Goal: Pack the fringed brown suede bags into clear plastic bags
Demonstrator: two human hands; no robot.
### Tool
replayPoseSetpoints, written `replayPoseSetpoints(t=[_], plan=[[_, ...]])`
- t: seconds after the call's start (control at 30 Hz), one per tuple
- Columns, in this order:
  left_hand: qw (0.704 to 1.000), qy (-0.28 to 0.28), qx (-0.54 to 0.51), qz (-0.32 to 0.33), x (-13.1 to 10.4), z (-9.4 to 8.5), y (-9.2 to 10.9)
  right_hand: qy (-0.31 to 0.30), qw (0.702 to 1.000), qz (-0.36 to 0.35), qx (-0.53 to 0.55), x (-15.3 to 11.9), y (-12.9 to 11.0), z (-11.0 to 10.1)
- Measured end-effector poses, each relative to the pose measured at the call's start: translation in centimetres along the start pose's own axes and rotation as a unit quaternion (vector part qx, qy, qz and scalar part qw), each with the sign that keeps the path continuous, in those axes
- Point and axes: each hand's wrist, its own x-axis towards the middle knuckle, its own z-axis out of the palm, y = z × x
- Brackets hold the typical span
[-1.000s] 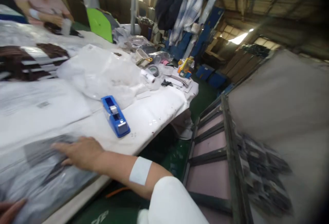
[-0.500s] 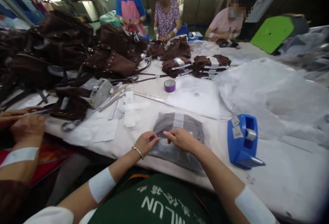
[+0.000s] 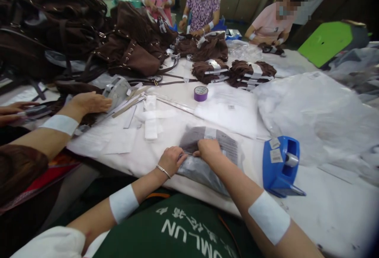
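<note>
A clear plastic bag (image 3: 204, 171) with something dark and a white band inside lies at the table's front edge. My left hand (image 3: 173, 159), with a bracelet at the wrist, is closed at the bag's left side, its fingertips pinching the plastic. Just to its right, my right hand (image 3: 209, 149) is closed over the bag's middle, thumb and fingers pressed together on the film. The two hands are a short gap apart. A blue tape dispenser (image 3: 278, 171) stands to the right of the bag.
Brown bags (image 3: 133, 56) are heaped at the left and back. A purple tape roll (image 3: 200, 93), papers (image 3: 231, 108) and clear plastic sheets (image 3: 319, 115) lie beyond my hands. A neighbour's hand (image 3: 91, 103) reaches in from the left. Several people stand across the table.
My right hand has closed onto the plastic, and my left hand now pinches it too. The neighbour's arm has moved right, towards the grey dispenser. The view has tilted down slightly.
</note>
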Motion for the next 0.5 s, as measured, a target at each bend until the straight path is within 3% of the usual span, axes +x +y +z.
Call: replayPoseSetpoints(t=[0.23, 0.37, 0.43, 0.5], plan=[[0.999, 0.031, 0.000, -0.014, -0.3, -0.1, 0.0, 0.105, 0.994, -0.005, 0.009, -3.2, 0.6, 1.6], [0.995, 0.071, -0.029, -0.071, -0.4, -0.5, -1.0, 0.221, 0.974, -0.005, 0.054, -6.1, 1.6, 3.5], [0.987, 0.039, -0.070, -0.136, -0.4, -0.7, -1.4, 0.275, 0.955, -0.061, 0.092, -8.0, 1.5, 5.7], [0.971, -0.042, -0.117, -0.204, -0.2, -1.1, -1.0, 0.310, 0.939, -0.103, 0.106, -9.9, 0.8, 8.2]])
